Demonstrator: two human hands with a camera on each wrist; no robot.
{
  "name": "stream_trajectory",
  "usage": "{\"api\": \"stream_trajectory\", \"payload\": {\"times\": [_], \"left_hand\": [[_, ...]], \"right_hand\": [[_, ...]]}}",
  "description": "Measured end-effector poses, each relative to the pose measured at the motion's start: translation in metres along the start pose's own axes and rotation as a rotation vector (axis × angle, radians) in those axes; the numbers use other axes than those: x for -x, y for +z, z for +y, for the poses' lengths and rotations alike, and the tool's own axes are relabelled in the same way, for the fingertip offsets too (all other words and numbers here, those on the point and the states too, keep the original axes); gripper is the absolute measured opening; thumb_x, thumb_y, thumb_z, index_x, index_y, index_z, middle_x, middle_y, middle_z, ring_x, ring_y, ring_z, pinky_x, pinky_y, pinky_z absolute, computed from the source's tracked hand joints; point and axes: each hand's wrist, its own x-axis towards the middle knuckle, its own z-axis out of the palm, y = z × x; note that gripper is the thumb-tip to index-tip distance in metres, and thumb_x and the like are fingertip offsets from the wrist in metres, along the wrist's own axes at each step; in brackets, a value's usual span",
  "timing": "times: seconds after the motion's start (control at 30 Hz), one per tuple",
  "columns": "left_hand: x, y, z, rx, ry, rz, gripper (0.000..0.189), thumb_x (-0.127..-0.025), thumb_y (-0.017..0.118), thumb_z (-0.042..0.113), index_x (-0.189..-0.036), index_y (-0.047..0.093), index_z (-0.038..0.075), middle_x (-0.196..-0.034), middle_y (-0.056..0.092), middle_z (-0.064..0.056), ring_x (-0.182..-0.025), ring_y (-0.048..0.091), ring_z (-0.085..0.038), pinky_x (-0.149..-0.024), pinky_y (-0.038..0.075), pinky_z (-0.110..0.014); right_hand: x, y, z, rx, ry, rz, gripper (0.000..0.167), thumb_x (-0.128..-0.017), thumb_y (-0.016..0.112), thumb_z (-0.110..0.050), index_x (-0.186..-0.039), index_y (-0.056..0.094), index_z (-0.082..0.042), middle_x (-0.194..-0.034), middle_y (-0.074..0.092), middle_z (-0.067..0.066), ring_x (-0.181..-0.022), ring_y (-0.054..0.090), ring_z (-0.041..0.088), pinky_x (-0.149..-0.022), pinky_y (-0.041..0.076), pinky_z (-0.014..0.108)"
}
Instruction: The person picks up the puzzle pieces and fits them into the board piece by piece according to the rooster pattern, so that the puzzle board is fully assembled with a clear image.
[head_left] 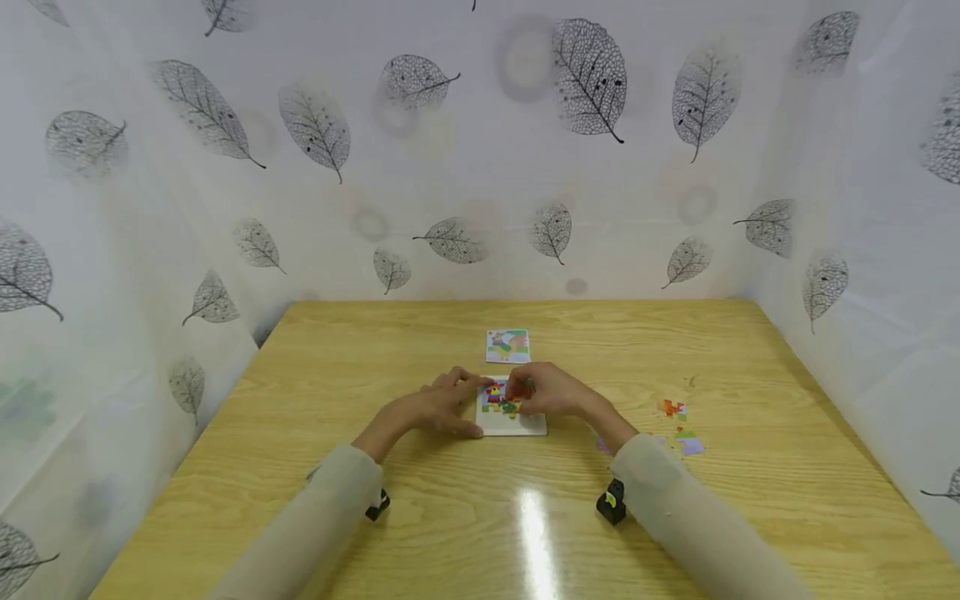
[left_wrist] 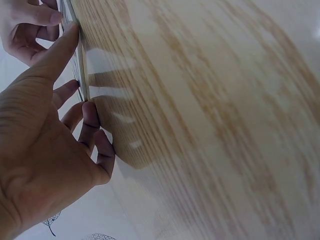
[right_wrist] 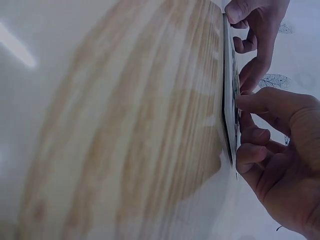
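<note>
A white-bordered puzzle board (head_left: 513,427) lies on the wooden table, with colourful jigsaw pieces (head_left: 495,393) in its picture area. My left hand (head_left: 442,406) is spread at the board's left side, index finger along the far corner and thumb by the near left corner. In the left wrist view, its fingertips sit right at the board's thin edge. My right hand (head_left: 551,393) is over the right half of the board, fingers bent and thumb opposed, pinching at a puzzle piece mostly hidden by the fingers. The right wrist view shows those fingertips close against the board's surface.
Just beyond the board lies a picture card (head_left: 508,346). Several loose pieces lie to the right, among them an orange piece (head_left: 670,407) and a green-and-lilac piece (head_left: 690,443). A purple piece peeks out by the right sleeve (head_left: 660,475). Leaf-patterned curtains (head_left: 480,167) surround the table.
</note>
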Motion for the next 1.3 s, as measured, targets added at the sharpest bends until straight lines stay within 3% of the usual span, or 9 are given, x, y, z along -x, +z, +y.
{"api": "stream_trajectory", "payload": {"times": [0.6,1.3], "left_hand": [[0.0007,0.0015,-0.0023,-0.008,0.010,-0.001,0.086,-0.092,0.077,0.049,-0.163,0.033,0.027,-0.156,0.032,-0.008,-0.141,0.034,-0.032,-0.115,0.029,-0.067],[0.0015,-0.0007,-0.0008,-0.012,0.015,0.001,0.086,-0.093,0.077,0.048,-0.163,0.032,0.026,-0.156,0.032,-0.010,-0.141,0.034,-0.034,-0.114,0.028,-0.070]], "right_hand": [[-0.0052,0.0049,-0.0003,0.007,0.064,0.034,0.026,-0.079,0.073,0.009,-0.099,0.073,-0.007,-0.098,0.069,0.003,-0.089,0.057,0.019,-0.078,0.049,0.032],[0.0006,0.0008,0.0002,-0.061,0.067,-0.022,0.020,-0.090,0.074,0.002,-0.110,0.073,-0.003,-0.110,0.071,0.007,-0.101,0.062,0.021,-0.089,0.054,0.038]]}}
